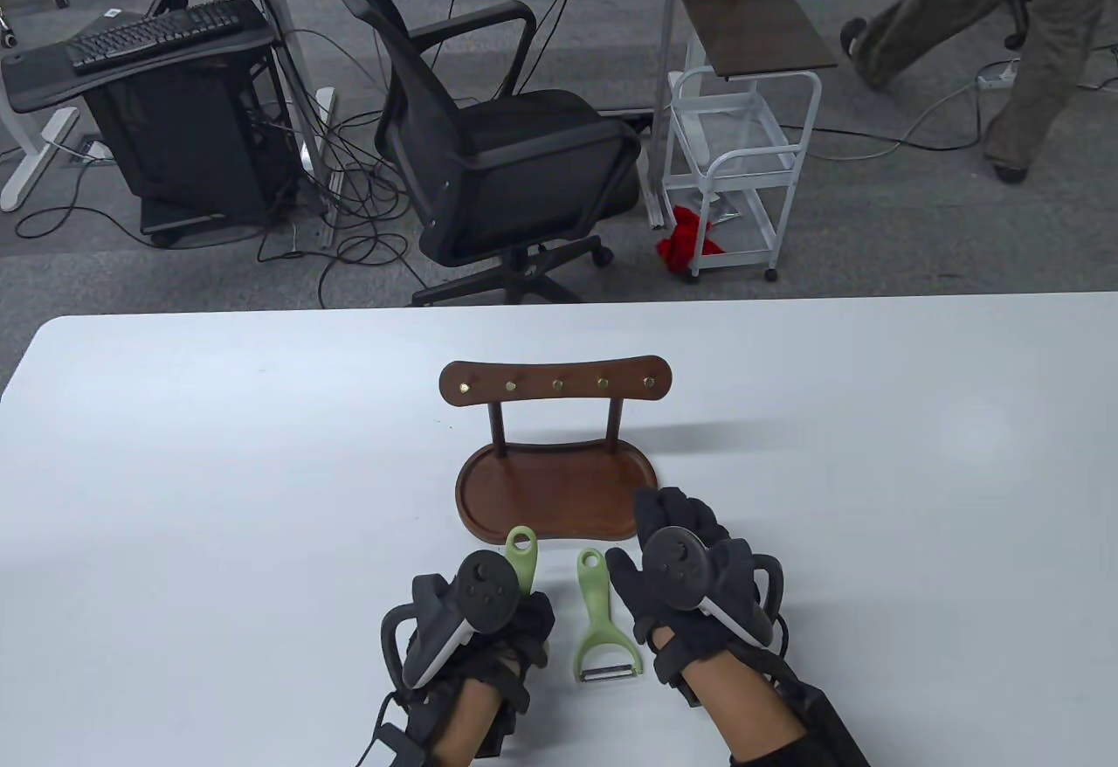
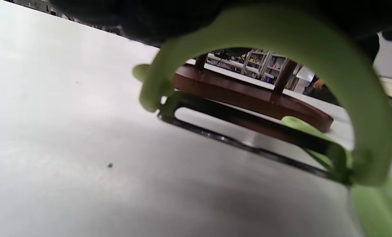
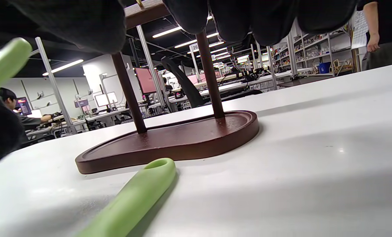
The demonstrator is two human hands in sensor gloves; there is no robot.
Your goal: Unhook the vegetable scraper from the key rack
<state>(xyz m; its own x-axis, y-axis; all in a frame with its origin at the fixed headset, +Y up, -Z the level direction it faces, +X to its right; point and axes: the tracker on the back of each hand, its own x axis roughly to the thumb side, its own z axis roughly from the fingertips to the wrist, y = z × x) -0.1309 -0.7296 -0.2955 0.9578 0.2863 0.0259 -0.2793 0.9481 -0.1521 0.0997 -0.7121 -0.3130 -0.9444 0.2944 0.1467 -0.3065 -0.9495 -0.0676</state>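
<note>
The wooden key rack stands at the table's middle, and its brass hooks hold nothing. My left hand grips a green vegetable scraper just in front of the rack's tray, with the handle loop pointing at the tray. In the left wrist view its arched head and blade hang just above the table. A second green scraper lies flat between my hands. It also shows in the right wrist view. My right hand is open and empty beside the tray's right front corner.
The white table extends wide to the left and right of the rack. Beyond its far edge stand a black office chair and a white cart.
</note>
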